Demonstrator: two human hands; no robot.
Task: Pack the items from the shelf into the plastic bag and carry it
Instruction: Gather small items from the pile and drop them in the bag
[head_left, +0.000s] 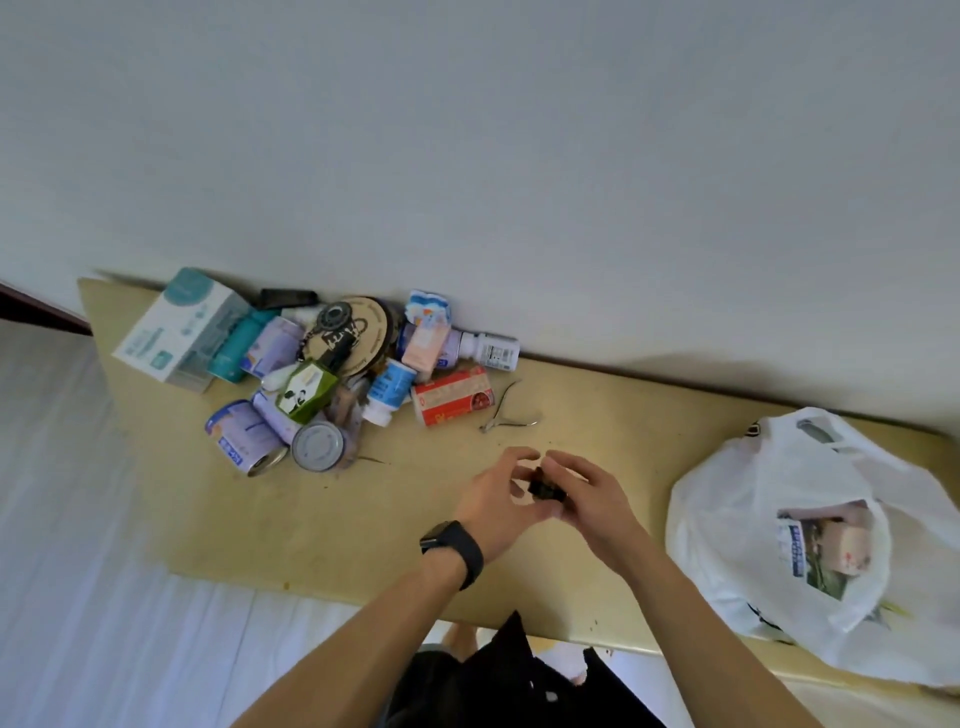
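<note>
Both hands meet over the middle of the shelf (363, 519). The left grip (498, 499), with a dark watch (457, 551) on its wrist, and the right grip (587, 499) each pinch a small black thing (545, 491) between curled fingertips. It is too blurred to name, perhaps a clip.

The bag (753, 493) lies on the shelf at 3 o'clock from the hands. Its mouth is open and there are packets inside.

At 10 o'clock, against the wall, sits the pile. It holds a pale box (179, 325), two tins (244, 436) on their sides, a white bottle (488, 351) and a red carton (452, 396). Metal nippers (506, 415) lie just beside the carton, at 11 o'clock from the hands and apart from them.
</note>
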